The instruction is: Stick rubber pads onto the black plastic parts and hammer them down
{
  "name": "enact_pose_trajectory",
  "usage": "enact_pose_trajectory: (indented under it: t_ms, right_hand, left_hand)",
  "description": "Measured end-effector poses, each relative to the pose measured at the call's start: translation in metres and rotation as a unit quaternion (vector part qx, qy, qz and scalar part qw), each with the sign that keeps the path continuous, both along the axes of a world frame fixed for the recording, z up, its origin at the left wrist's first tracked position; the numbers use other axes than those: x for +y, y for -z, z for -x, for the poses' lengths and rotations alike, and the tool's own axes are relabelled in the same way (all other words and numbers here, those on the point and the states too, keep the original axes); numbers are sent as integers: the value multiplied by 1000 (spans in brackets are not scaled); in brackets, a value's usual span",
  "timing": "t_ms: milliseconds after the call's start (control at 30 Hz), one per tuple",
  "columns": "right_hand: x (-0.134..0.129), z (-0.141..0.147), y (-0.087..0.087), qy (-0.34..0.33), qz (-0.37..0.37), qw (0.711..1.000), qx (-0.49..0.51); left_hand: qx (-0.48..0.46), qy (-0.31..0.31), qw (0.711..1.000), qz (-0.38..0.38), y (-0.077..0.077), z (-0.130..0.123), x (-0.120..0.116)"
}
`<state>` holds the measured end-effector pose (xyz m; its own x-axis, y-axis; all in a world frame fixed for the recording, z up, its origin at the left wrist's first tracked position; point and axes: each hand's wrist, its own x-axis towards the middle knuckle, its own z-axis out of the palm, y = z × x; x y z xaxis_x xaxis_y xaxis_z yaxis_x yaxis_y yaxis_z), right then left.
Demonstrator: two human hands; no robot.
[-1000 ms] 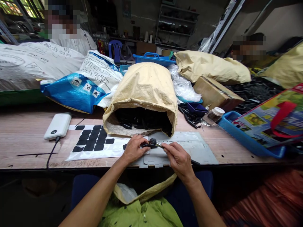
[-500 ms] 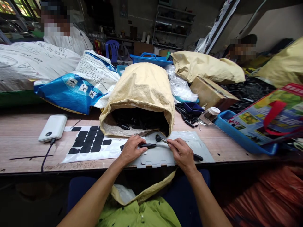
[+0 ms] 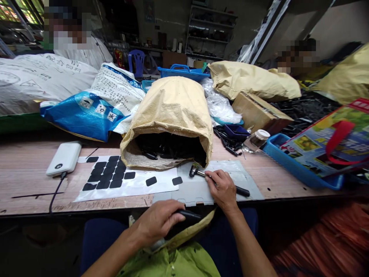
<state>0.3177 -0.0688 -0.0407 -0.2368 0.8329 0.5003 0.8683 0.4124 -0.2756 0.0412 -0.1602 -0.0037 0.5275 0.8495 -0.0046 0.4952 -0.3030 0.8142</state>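
— small hammer (image 3: 215,180): lying flat on the grey sheet (image 3: 248,181); long axis running from upper left to lower right; dark head up by the mouth of the tan sack (image 3: 173,111), black grip end pointing right toward the table's near edge.

— held how?

— right hand (image 3: 223,189) laid over the middle of the shaft, fingers curled round it; head sticking out to the left of the knuckles, grip end out to the right.

— and the other side?

— left hand (image 3: 160,220) below the table edge (image 3: 86,209), closed on a black part (image 3: 188,214); long axis roughly level, free end pointing right; held just over the open yellow bag (image 3: 184,234) in the lap.

— room to move?

— sack close behind the hammer head; white sheet of black pads (image 3: 121,181) to the left; blue tray (image 3: 300,169) well off to the right; bare grey sheet between the hammer and the near edge.
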Motion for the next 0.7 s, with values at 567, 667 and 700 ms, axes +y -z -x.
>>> enact_pose_trajectory:
  t_ms: [567,667,700]
  right_hand:
    - [-1,1,-1,10,2,1000,-12]
    - [-1,1,0,14,0,1000,-11]
    - [-1,1,0,14,0,1000,-10]
  left_hand:
    - [158,-283,946,-32,-32,39,52]
    - [268,-339,886,-166,-25,68,101]
    - [298,-326,879,-180,-20,75,113]
